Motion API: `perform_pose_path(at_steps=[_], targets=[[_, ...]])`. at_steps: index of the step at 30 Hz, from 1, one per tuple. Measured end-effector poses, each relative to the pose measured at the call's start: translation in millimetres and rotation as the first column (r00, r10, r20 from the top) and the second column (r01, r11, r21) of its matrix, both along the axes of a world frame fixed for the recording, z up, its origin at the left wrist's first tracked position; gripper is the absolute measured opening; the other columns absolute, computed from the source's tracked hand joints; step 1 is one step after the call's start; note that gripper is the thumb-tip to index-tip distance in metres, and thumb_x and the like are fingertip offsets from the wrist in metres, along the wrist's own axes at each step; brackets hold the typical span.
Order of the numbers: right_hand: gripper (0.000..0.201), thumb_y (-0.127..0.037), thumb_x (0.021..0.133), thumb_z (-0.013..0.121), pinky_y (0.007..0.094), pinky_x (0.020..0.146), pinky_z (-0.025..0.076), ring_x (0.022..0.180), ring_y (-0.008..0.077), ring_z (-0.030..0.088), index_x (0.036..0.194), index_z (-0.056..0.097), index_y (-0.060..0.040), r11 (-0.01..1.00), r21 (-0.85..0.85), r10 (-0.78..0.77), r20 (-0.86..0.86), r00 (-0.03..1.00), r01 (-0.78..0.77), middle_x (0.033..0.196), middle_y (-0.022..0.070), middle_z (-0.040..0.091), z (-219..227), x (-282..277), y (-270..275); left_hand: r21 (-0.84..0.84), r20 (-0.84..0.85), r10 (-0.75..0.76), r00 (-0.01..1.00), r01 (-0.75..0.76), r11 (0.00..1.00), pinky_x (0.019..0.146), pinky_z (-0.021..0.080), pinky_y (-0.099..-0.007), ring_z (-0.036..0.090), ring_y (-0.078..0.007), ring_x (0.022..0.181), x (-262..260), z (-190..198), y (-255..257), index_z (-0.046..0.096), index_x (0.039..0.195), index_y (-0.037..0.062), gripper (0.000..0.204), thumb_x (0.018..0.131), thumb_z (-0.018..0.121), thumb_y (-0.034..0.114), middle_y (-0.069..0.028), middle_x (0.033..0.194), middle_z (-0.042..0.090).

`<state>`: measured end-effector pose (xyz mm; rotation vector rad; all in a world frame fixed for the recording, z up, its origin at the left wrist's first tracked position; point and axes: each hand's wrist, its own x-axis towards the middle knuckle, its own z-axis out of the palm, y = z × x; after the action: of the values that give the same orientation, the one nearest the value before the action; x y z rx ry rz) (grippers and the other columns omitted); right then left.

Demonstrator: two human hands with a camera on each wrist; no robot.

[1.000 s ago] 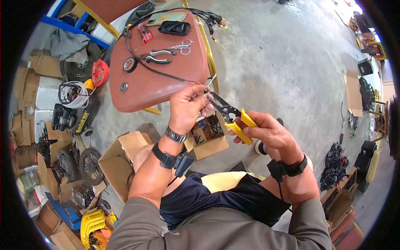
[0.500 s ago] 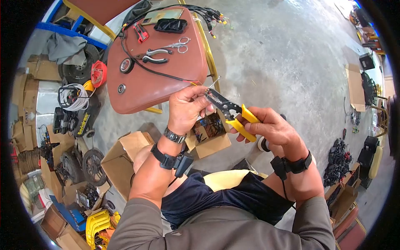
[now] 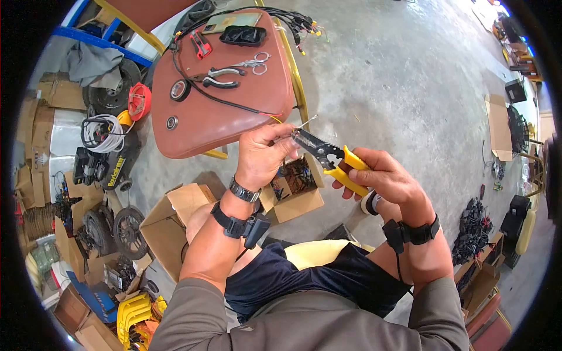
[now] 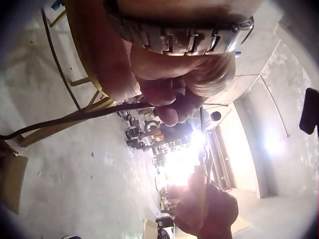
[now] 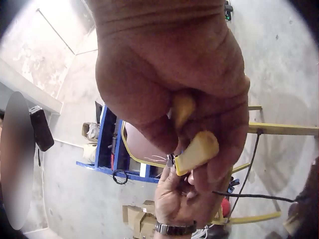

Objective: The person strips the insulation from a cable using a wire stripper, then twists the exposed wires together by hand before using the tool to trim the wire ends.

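Nearest to the camera, a dark lap and grey sleeves are seen, with a wrist camera strapped on each forearm. Just beyond, the right hand (image 3: 380,175) is closed round the yellow handles of a wire stripper (image 3: 328,157); in the right wrist view the fingers are curled tightly on the handles, so the grip is almost fully closed on the tool. At about ten o'clock from it, the left hand (image 3: 263,153) is found, with finger and thumb pinched on a thin wire (image 3: 304,123). The wire passes through the dark tip of the stripper, and its bare end sticks out at about one o'clock. The two hands are nearly touching.

For this stripping step to be done well, it is judged that the wire should be kept straight and firmly pinched close to the tip, the handles should be squeezed only enough to cut the insulation, and the tool should be pulled along the line of the wire, not sideways, so that the strands are not nicked.

Below the hands, on the floor, an open cardboard box (image 3: 295,187) with small parts is placed. Farther, at eleven o'clock, a brown worktop (image 3: 234,117) carries pliers (image 3: 218,77), scissors (image 3: 254,62), a red cutter (image 3: 202,45), a tape roll (image 3: 180,90) and a black cable harness (image 3: 293,23).
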<state>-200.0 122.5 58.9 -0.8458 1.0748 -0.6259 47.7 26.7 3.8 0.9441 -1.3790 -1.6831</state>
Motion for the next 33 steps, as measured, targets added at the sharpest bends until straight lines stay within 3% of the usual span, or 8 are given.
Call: perform_pose_path(at_steps=[7,19,22,25,28,33], targets=[[0.023,-0.015,0.097,0.053,0.0269,0.068,0.05,0.08,0.0128,0.063,0.115,0.059,-0.0012,1.0,0.014,-0.004,-0.012,1.0,0.004,0.097,0.0072,0.068,4.2,-1.6,0.8,-0.021,-0.032,-0.008,0.999,0.007,1.0,0.052,0.046,-0.0194,0.066,-0.0112,0.067,-1.3,-1.0,0.8,0.067,0.109,-0.0029,0.021,0.088,0.069,0.001,-0.007,0.085,0.071],[0.021,-0.016,0.096,0.055,0.0265,0.064,0.048,0.071,0.0112,0.061,0.111,0.059,-0.0013,0.999,0.046,0.016,-0.012,1.0,-0.016,0.087,0.0063,0.067,12.7,-9.8,0.3,-0.136,0.108,-0.063,0.992,0.077,0.988,0.055,0.046,-0.0196,0.067,-0.011,0.072,-1.0,10.8,0.2,0.069,0.102,-0.0046,0.016,0.086,0.067,-0.004,-0.0058,0.086,0.068],[0.021,-0.015,0.096,0.055,0.0267,0.064,0.049,0.069,0.0118,0.062,0.111,0.06,-0.0006,0.997,0.083,-0.008,0.034,0.999,0.005,0.086,0.0075,0.067,7.6,-12.3,1.0,-0.243,0.147,-0.073,0.986,0.107,0.964,0.054,0.045,-0.0198,0.067,-0.0103,0.072,3.2,6.4,-3.3,0.07,0.102,-0.0048,0.016,0.086,0.067,-0.005,-0.0054,0.087,0.067],[0.022,-0.013,0.095,0.055,0.0273,0.066,0.05,0.073,0.0132,0.064,0.112,0.06,0.0003,0.996,0.087,-0.004,0.044,0.999,0.0,0.09,0.009,0.069,7.5,-10.1,-1.7,-0.221,0.139,-0.053,0.989,0.083,0.972,0.054,0.045,-0.019,0.066,-0.0096,0.07,1.8,10.2,-2.1,0.069,0.103,-0.0041,0.016,0.087,0.067,-0.003,-0.0054,0.086,0.068],[0.024,-0.011,0.095,0.054,0.0284,0.071,0.051,0.078,0.015,0.066,0.114,0.059,0.0012,1.0,-0.003,0.015,0.019,1.0,-0.015,0.097,0.0099,0.07,0.2,-5.4,-1.4,-0.016,0.075,-0.061,0.995,0.062,0.998,0.066,0.053,-0.0242,0.063,-0.0103,0.073,1.5,15.3,1.6,0.069,0.106,-0.005,0.018,0.088,0.066,-0.004,-0.0055,0.087,0.068],[0.027,-0.009,0.095,0.053,0.0298,0.075,0.051,0.083,0.0163,0.067,0.119,0.058,0.0019,0.998,-0.04,0.04,0.018,0.999,-0.039,0.104,0.01,0.07,-8.5,-5.0,-1.5,0.046,0.067,-0.053,0.996,0.05,0.998,0.064,0.053,-0.0237,0.063,-0.01,0.07,3.2,7.1,1.6,0.068,0.109,-0.0047,0.02,0.089,0.065,-0.002,-0.0072,0.088,0.07]])
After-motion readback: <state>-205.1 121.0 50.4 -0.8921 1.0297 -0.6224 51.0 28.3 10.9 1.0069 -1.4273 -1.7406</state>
